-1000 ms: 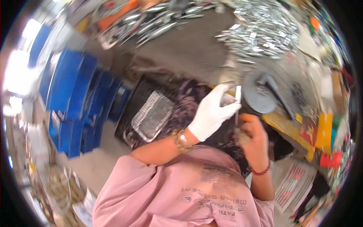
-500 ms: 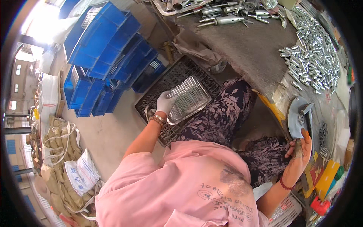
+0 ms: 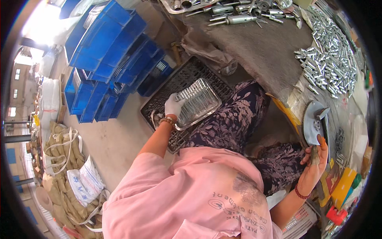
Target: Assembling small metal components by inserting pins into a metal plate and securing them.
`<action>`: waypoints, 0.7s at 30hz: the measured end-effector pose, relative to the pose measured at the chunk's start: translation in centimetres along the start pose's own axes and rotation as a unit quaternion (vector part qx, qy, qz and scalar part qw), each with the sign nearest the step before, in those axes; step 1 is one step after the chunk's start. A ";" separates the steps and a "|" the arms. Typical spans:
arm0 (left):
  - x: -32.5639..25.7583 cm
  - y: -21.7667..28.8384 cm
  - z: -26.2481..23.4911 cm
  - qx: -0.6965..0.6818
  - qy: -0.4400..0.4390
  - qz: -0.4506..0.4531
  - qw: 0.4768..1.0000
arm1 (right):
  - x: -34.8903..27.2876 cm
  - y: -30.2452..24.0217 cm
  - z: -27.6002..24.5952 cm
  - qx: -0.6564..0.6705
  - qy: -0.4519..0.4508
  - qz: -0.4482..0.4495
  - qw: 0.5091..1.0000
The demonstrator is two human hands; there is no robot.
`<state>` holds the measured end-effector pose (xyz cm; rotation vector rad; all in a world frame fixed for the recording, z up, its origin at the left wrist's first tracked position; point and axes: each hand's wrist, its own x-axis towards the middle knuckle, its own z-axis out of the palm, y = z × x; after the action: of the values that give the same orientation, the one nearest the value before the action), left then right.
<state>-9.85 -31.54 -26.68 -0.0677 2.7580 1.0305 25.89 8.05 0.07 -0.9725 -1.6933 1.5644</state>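
A shallow clear or silvery tray (image 3: 180, 128) lies tilted between my lap and a black crate. Rows of thin shiny metal rods (image 3: 197, 104) fill it. My left hand (image 3: 173, 106), in a white glove, is at the tray's left side with its fingers bent over the rods' ends; its fingertips are partly hidden. On the right, my right hand (image 3: 315, 160) is raised at the lower edge of a round grey metal disc (image 3: 311, 123) with an upright bracket. Orange and grey covers sit on its finger and thumb. The other fingers curl in, and anything between them is hidden.
The black plastic crate (image 3: 155, 99) stands under the tray. Blue bins (image 3: 115, 44) are stacked at the left, near tan sacks (image 3: 63, 175). A workbench (image 3: 258, 51) at upper right carries a heap of small metal cylinders (image 3: 332, 59). Its yellow edge (image 3: 283, 110) runs beside my knee.
My left hand stays at the tray, and my left forearm has shifted slightly. The view has moved a little. My right hand remains by the disc.
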 end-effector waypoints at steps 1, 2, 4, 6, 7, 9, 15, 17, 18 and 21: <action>-0.3 0.9 -0.6 -0.010 0.020 -0.011 1.000 | 0.1 -0.1 0.0 0.002 0.004 -0.004 1.000; 1.2 -2.7 -0.5 -0.034 0.052 0.007 0.998 | 0.1 -0.3 0.3 -0.013 -0.018 -0.003 1.000; 1.9 0.2 -1.5 -0.117 0.084 0.015 0.989 | -0.3 -0.5 0.4 -0.033 -0.007 0.000 0.999; 1.9 4.7 -4.1 -0.101 0.127 0.054 0.985 | -0.5 -1.2 1.1 -0.015 -0.003 0.036 0.999; 2.0 6.8 -5.3 -0.091 0.168 0.120 0.974 | -0.4 -1.1 1.1 -0.004 -0.016 0.045 0.999; 2.8 10.7 -6.5 -0.097 0.205 0.241 0.944 | -0.4 -1.2 1.5 0.012 -0.034 0.054 0.998; -7.4 33.8 -5.4 -0.194 -0.030 0.468 0.862 | -0.7 -1.2 0.6 0.050 -0.047 0.047 0.996; -9.7 38.6 -3.2 -0.159 -0.107 0.564 0.803 | -1.2 -1.5 0.6 0.063 -0.030 0.048 0.996; -11.0 40.4 -2.0 -0.175 -0.173 0.560 0.791 | -1.5 -1.3 0.8 0.047 -0.038 0.033 0.998; -11.7 43.8 1.0 -0.049 -0.091 0.698 0.709 | -2.5 -1.7 0.8 0.039 -0.095 0.013 0.995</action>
<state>-3.11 1.94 3.08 2.2043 2.1683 1.2121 26.33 5.47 1.75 -0.8312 -1.7366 1.7748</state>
